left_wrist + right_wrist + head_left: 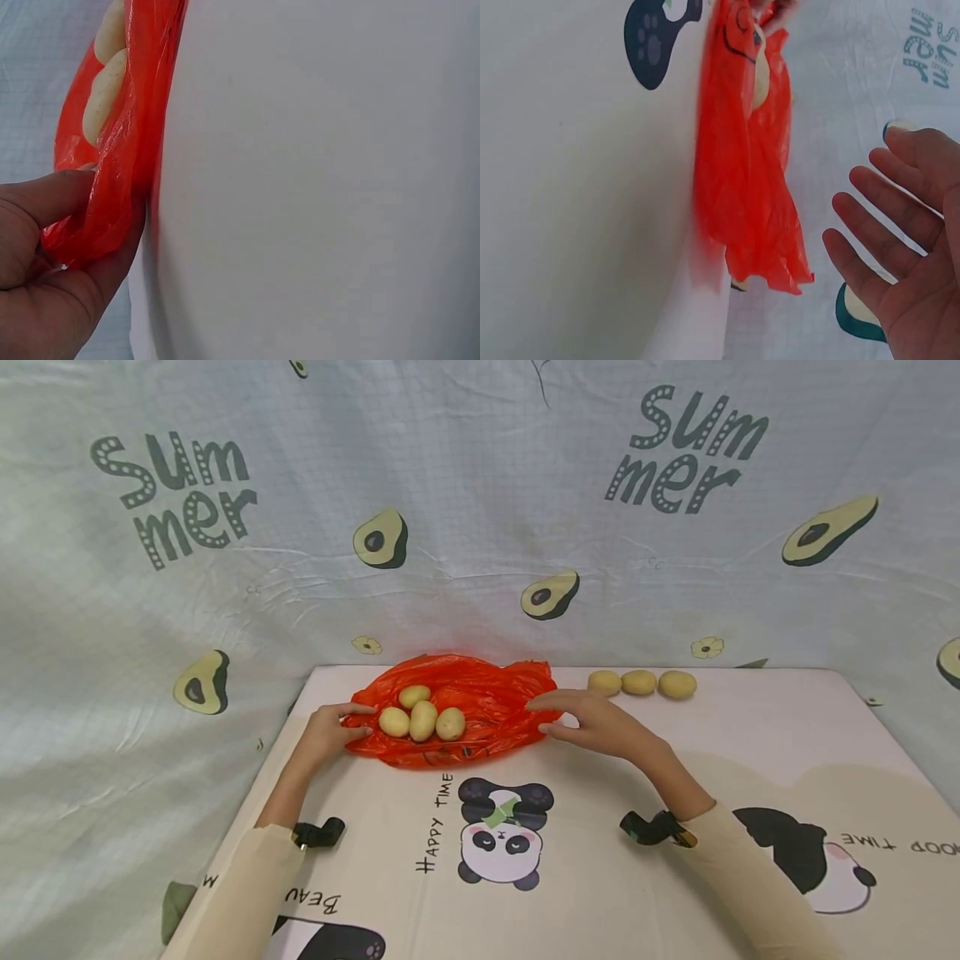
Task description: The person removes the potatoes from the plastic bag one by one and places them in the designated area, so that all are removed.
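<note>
A red plastic bag (498, 706) lies spread on the table, with several potatoes (423, 721) grouped on its left half. At the bag's left end, my left hand (330, 731) holds the edge. The left wrist view shows the thumb and fingers pinching a fold of the red film (112, 195), two pale potatoes just beyond. My right hand (592, 720) is at the bag's right end, its fingertips overlapping the edge in the head view. In the right wrist view this hand (911, 225) has its fingers spread and nothing in its grasp, beside the crumpled bag (742, 172).
Three potatoes (639, 682) sit in a row along the table's back edge, right of the bag. The table (585, 860) has a cloth printed with pandas. Behind it hangs a pale curtain (465, 460) with avocado prints. A black wrist camera (648, 828) is strapped to each forearm.
</note>
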The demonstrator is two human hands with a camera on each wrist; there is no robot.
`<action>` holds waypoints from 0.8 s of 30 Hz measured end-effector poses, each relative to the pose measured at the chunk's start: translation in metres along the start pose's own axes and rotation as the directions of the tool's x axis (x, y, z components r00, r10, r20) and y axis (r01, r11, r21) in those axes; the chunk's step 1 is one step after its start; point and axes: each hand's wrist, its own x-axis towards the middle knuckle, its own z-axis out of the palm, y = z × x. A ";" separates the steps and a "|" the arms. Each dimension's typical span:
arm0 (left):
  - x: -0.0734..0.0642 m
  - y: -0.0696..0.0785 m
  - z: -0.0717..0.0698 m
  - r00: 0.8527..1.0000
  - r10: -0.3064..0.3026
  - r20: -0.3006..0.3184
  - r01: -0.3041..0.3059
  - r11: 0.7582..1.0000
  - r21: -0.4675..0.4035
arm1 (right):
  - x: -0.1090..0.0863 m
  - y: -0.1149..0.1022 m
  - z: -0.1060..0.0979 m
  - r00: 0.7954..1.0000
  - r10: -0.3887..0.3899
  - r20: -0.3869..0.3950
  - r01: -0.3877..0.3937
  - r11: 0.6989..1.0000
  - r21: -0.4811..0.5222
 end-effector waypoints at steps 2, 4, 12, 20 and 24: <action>0.000 -0.001 0.001 1.000 -0.003 0.000 0.003 1.000 -0.004 | 0.004 0.000 0.002 1.000 -0.004 -0.010 0.005 1.000 0.006; 0.001 -0.002 0.002 1.000 -0.004 0.004 0.004 1.000 -0.002 | 0.007 0.000 0.005 1.000 -0.013 -0.018 0.013 1.000 0.003; 0.002 -0.005 0.001 0.999 -0.028 0.015 0.028 1.000 -0.004 | 0.023 -0.002 0.011 0.998 -0.069 -0.001 0.069 0.998 0.003; 0.003 -0.005 0.003 0.999 -0.038 0.019 0.038 0.999 -0.014 | 0.044 -0.006 0.015 0.991 -0.129 0.024 0.128 0.991 0.033; 0.003 -0.006 0.003 0.999 -0.050 0.018 0.050 0.999 -0.012 | 0.056 -0.007 0.017 0.989 -0.132 0.067 0.131 0.991 0.016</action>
